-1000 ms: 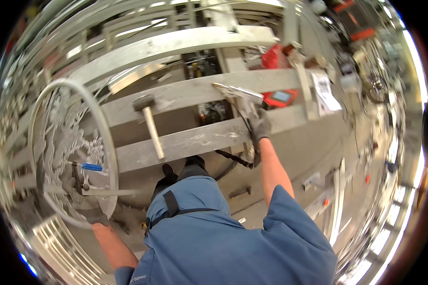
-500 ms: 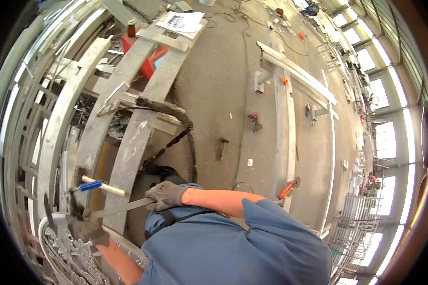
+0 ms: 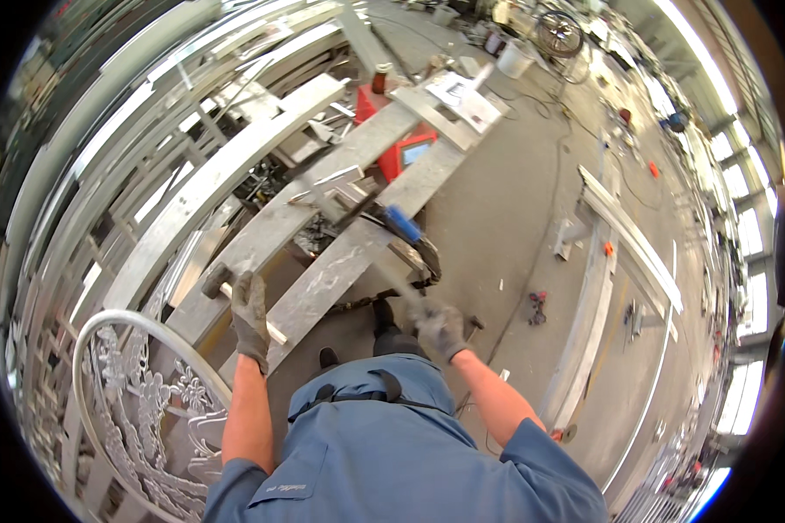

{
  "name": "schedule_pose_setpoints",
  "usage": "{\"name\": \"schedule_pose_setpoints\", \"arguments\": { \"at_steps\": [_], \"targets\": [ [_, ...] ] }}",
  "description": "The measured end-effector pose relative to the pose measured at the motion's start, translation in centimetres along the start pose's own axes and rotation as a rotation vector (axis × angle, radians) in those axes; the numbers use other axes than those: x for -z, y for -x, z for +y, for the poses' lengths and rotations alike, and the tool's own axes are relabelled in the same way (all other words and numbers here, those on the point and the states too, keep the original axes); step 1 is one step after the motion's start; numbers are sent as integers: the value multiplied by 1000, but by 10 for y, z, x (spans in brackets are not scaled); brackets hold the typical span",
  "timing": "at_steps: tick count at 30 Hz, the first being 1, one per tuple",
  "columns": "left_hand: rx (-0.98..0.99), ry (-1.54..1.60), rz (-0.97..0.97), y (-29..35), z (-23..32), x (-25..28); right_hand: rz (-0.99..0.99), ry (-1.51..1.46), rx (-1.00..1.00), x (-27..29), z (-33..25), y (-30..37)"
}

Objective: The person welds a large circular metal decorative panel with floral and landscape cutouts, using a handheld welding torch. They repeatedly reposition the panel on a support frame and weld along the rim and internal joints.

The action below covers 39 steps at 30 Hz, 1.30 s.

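Observation:
My left hand (image 3: 251,321), in a grey glove, is in front of a hammer (image 3: 215,280) with a dark head and pale wooden handle. The hammer rests across the metal beams. Its handle is partly hidden behind the glove. The fingers of this hand point upward, apparently empty. Over to the right, my gloved right hand (image 3: 442,328) is closed round the bar end of an F-clamp (image 3: 401,222), smeared by motion. The clamp's blue handle and jaws reach away over the near beam (image 3: 318,292).
Beside my left arm stands a round metal frame (image 3: 153,324) with silver floral ornament. Beyond the beams are a red box (image 3: 407,155) and paper sheets (image 3: 462,100). A red power tool (image 3: 537,308) lies on the floor, and long metal profiles (image 3: 597,288) extend along the right.
The clamp has swung from the left to ahead of me, held by my right hand. My left hand has come off it and is now by the hammer. The view has turned.

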<state>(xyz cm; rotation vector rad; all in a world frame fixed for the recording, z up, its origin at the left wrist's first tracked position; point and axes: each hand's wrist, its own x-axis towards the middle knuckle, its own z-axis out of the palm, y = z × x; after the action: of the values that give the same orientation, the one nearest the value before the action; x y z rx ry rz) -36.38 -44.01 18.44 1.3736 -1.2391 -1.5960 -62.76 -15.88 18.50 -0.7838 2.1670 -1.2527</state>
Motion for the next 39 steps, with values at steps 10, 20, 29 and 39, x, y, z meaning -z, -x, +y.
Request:
{"name": "schedule_pose_setpoints", "arguments": {
  "at_steps": [10, 20, 29, 39],
  "targets": [
    [467, -720, 322, -40, -143, 30, 13, 677, -255, 93, 139, -268],
    [369, -119, 688, -62, -144, -12, -217, 814, -202, 113, 188, -374],
    [81, 202, 221, -57, 66, -283, -916, -87, -135, 37, 11, -331],
    [-435, -328, 62, -63, 43, -354, -547, -229, -154, 6, 16, -311]
  ]
}}
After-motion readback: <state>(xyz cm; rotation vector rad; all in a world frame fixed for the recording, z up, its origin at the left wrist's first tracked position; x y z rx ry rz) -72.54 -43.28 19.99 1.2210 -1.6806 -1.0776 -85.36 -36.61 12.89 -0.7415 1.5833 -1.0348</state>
